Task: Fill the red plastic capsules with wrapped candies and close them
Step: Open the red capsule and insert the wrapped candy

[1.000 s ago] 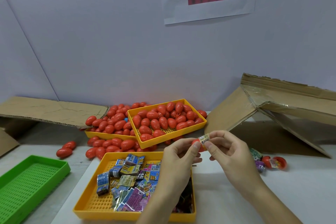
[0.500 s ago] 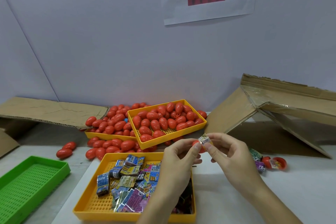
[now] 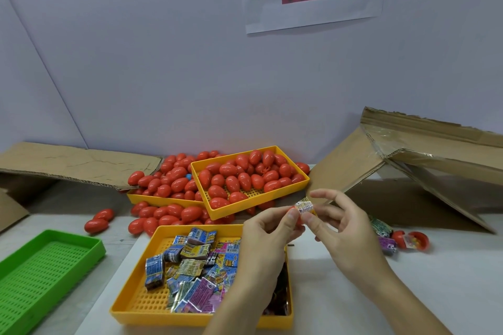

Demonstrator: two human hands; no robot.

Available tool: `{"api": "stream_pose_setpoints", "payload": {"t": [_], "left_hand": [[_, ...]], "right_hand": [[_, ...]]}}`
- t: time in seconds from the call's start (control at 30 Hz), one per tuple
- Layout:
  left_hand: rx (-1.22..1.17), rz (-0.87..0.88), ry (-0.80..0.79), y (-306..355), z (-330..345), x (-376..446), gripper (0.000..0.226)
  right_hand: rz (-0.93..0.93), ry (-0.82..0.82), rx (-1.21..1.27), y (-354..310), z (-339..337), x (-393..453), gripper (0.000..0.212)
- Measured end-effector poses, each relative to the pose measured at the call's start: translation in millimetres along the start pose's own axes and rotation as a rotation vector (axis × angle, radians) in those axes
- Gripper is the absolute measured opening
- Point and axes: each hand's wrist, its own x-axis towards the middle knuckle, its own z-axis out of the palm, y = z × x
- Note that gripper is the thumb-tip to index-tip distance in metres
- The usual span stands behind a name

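A: What are the hands doing?

B: The left hand grips a red capsule, mostly hidden behind its thumb. The right hand pinches a wrapped candy right against the capsule.

A: Where is all this?

B: Above the tabletop, over the far right corner of the near yellow tray of wrapped candies.

A: And the other capsules?

B: Heaped in two yellow trays at the back, some spilled around them. One open capsule lies to the right.
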Motion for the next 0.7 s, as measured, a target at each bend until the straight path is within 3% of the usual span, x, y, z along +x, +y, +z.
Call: {"api": "stream_pose_setpoints", "payload": {"t": [0.47, 0.6, 0.7], "left_hand": [[-0.064, -0.041, -0.001, 2.3, 0.7, -0.1, 0.040], [-0.177, -0.089, 0.018, 5.8, 2.1, -0.2, 0.043], [-0.203, -0.111, 0.009, 8.1, 4.6, -1.5, 0.043]], "right_hand": [[0.038, -0.032, 0.006, 0.0, -2.5, 2.1, 0.037], [0.025, -0.024, 0.049, 0.2, -1.3, 2.7, 0.048], [0.016, -0.058, 0.068, -0.8, -1.2, 2.0, 0.038]]}}
